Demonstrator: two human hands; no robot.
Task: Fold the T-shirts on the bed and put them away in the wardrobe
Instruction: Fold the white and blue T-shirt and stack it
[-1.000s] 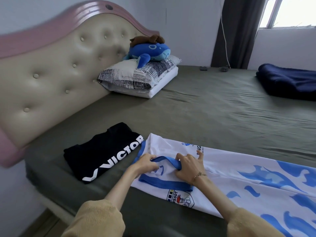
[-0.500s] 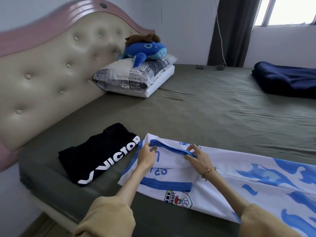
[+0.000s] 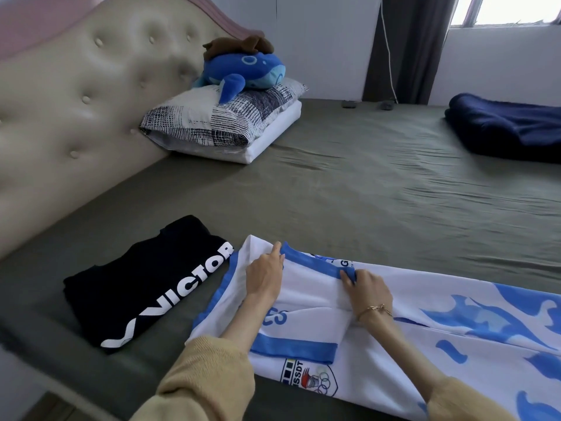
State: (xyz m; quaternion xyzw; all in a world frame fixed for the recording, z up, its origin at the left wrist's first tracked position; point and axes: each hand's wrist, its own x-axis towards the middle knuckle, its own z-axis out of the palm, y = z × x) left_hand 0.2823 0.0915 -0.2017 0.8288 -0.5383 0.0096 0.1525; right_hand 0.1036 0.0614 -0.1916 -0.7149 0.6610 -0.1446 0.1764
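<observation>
Folding the white and blue T-shirt [image 3: 394, 354] at the near edge of the bed [image 3: 349, 192], we have both hands on its sleeve end. Our left hand [image 3: 264, 278] lies on the white cloth with its fingers fairly straight, the fingertips touching the blue band [image 3: 315, 262] at the far edge of the folded sleeve; we cannot tell whether the thumb pinches the cloth beneath. Our right hand [image 3: 368, 288] has its grip closed on that same blue band further right, with fingers curled and pinching the trim. A thin bracelet [image 3: 375, 308] sits on the right wrist, and both arms wear tan sleeves [image 3: 206, 381].

This T-shirt lies flat and runs off to the right, its blue splash pattern showing there, a printed badge near us and a second blue band across the near side of the folded part.

Just beside it on the left, the black T-shirt [image 3: 142, 281] lies already folded on the bed, with white lettering reading VICTOR along its right edge. The two shirts are close, but we cannot tell whether they touch.

Far left stands the padded headboard [image 3: 76, 95]. Against it a patterned pillow [image 3: 218, 117] rests on a white one, with a blue plush whale [image 3: 246, 71] on top. A dark blue blanket [image 3: 510, 129] is at the far right of the bed, below the window, and a dark curtain [image 3: 406, 47] hangs behind.
</observation>
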